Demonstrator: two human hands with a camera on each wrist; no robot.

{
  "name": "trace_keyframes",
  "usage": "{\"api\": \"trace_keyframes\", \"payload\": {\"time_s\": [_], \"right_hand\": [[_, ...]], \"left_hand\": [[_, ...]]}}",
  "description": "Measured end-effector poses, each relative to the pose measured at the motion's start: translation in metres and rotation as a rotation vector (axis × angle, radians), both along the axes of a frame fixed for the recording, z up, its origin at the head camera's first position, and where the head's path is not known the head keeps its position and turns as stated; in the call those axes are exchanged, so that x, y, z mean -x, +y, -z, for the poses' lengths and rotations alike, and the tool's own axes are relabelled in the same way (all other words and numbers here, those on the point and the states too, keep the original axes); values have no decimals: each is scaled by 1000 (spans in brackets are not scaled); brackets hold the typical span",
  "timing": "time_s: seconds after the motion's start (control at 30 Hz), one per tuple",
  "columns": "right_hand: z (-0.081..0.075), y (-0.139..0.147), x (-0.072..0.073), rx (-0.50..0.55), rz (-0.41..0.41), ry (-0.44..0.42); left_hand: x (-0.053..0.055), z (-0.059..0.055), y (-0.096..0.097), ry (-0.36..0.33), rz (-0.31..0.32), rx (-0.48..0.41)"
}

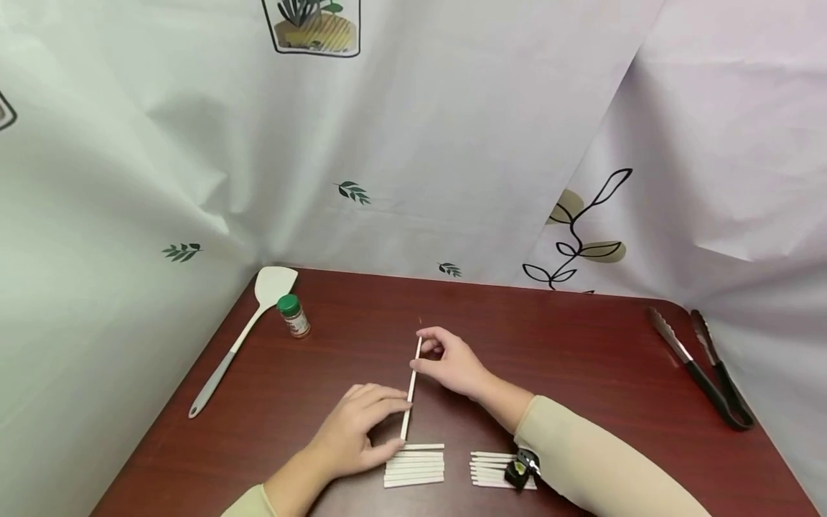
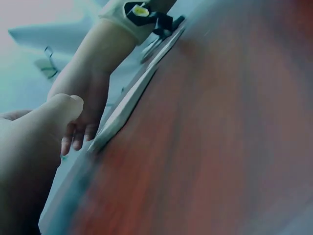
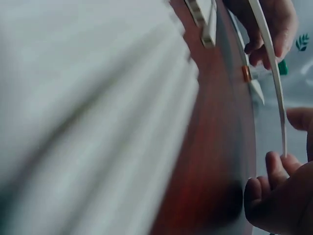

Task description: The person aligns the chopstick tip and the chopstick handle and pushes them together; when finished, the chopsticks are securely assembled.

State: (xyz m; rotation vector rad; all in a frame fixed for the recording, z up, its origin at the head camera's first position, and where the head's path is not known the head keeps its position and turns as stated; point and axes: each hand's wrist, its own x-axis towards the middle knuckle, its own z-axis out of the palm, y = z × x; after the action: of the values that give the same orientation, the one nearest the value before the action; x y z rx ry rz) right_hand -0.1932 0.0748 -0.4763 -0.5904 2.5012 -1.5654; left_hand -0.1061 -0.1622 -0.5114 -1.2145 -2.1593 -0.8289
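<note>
A long thin white stick (image 1: 411, 391) slants between my two hands above the dark red table. My right hand (image 1: 452, 362) pinches its far end between thumb and fingertips; in the right wrist view those fingertips (image 3: 276, 169) meet at the stick's tip. My left hand (image 1: 358, 427) holds the near part, fingers at its side and thumb by the near end. Just beside the left thumb lies a row of several shorter white sticks (image 1: 415, 470). A second row of similar sticks (image 1: 491, 459) lies to the right, partly hidden by the right wrist camera.
A white spatula with a grey handle (image 1: 222, 370) lies along the table's left side. Next to its head stands a small green-capped spice jar (image 1: 296, 319). Black-handled tongs (image 1: 707, 377) lie open at the right edge. White patterned cloth (image 1: 452, 143) hangs behind the table (image 1: 575, 337).
</note>
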Motion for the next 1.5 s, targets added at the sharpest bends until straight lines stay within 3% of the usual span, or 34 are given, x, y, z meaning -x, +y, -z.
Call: {"api": "trace_keyframes", "payload": {"time_s": [0.23, 0.47, 0.83, 1.07, 1.5], "right_hand": [[-3, -18, 26, -139, -40, 26], [-2, -31, 42, -256, -127, 93], [-8, -52, 49, -402, -122, 49], [-6, -69, 44, -472, -52, 40], [-2, -75, 47, -555, -32, 80]], "left_hand": [[16, 3, -24, -74, -95, 45], [19, 4, -30, -88, -213, 163], [18, 3, -31, -159, -236, 205], [16, 4, -33, -169, -248, 224], [20, 6, -37, -193, -274, 229]]}}
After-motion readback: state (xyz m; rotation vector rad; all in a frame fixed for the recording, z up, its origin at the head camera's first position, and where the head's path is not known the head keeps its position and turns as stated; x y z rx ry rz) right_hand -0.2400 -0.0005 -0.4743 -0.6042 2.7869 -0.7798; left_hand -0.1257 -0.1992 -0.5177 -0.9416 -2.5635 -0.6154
